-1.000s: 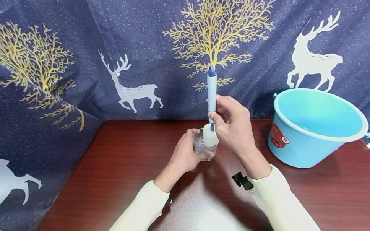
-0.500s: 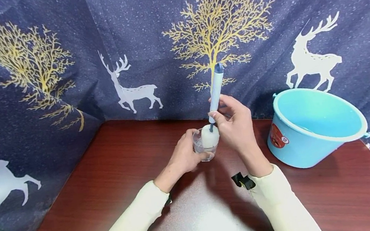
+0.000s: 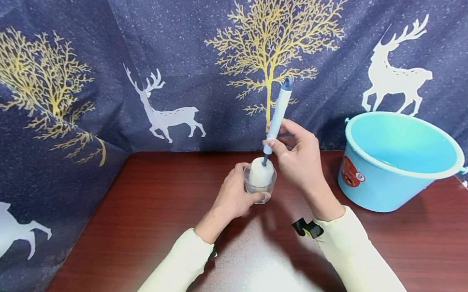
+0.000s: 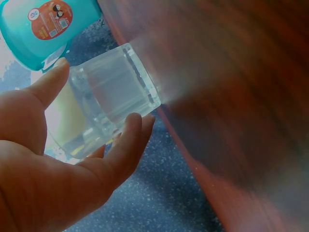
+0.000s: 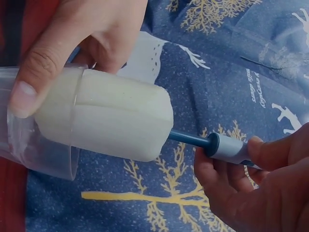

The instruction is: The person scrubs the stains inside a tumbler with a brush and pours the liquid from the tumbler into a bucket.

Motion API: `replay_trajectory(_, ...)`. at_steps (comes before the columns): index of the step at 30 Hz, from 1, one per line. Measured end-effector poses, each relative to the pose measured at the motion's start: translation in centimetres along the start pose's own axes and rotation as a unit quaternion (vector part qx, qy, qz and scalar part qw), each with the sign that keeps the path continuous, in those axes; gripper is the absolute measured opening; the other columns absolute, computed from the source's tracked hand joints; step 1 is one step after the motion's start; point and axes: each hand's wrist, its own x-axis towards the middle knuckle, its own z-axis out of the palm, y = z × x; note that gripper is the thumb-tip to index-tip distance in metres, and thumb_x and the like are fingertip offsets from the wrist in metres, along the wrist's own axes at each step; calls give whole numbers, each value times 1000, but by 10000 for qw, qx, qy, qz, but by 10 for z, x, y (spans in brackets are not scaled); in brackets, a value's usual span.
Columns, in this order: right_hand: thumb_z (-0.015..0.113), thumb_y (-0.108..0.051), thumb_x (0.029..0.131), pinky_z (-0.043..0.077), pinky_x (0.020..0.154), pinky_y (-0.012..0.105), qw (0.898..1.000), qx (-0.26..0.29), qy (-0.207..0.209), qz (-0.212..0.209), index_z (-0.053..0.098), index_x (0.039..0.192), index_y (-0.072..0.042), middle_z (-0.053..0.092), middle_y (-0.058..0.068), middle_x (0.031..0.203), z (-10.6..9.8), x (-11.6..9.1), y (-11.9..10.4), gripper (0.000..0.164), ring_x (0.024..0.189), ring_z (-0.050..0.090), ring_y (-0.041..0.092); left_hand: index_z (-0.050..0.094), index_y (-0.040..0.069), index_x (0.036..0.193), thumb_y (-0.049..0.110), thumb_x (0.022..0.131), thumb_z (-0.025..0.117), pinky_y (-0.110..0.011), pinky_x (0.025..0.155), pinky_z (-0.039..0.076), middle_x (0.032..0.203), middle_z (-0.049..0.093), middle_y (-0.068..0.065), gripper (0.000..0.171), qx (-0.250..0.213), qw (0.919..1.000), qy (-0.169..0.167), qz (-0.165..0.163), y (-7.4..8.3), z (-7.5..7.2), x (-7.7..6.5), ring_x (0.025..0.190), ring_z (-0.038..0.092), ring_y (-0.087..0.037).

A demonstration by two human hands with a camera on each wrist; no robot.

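Over the desk (image 3: 157, 199), left hand (image 3: 235, 193) grips cup (image 4: 118, 84); right hand (image 3: 302, 162) pinches brush handle (image 3: 278, 117). Cup likely rigid, slippery: hold around middle.

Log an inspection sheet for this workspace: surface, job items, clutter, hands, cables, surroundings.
Surface: red-brown table, glare toward the front.
Job items: clear cup, with a white brush head partly inside it; its light-blue handle is tilted.
Clutter: blue bucket to the right of the hands.
Hands: left hand grips the cup; right hand pinches the handle.
Cables: nothing seen.
Surroundings: dark blue backdrop printed with deer and trees.
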Motion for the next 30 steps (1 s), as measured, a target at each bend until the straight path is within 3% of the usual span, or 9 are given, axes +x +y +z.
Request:
replay_trajectory(12,67,13,97,62,89,32,9995,298,78,21,72,125,3,71,19,119,1,1,7,30,107,75,43,46,3,147,31,79,97,-44,110,48,140,61,-14,90,-24,9999,58,110,-1,1,0,128,59,-31)
replay_trajectory(19,68,12,97,63,86,31,9990,382,182,143,72,123,2,68,18,106,1,1,8,28,103,78,34,45,3,149,33,79,97,-44,108,49,137,61,-15,91,-25,9999,47,106,0,0,0,125,60,-31)
replay_trajectory(30,69,13,96,63,88,33,9987,432,271,11,72,124,3,70,19,108,3,1,12,30,103,77,35,45,3,149,33,80,96,-43,106,49,135,61,-14,91,-58,10000,23,51,0,0,-1,123,60,-30)
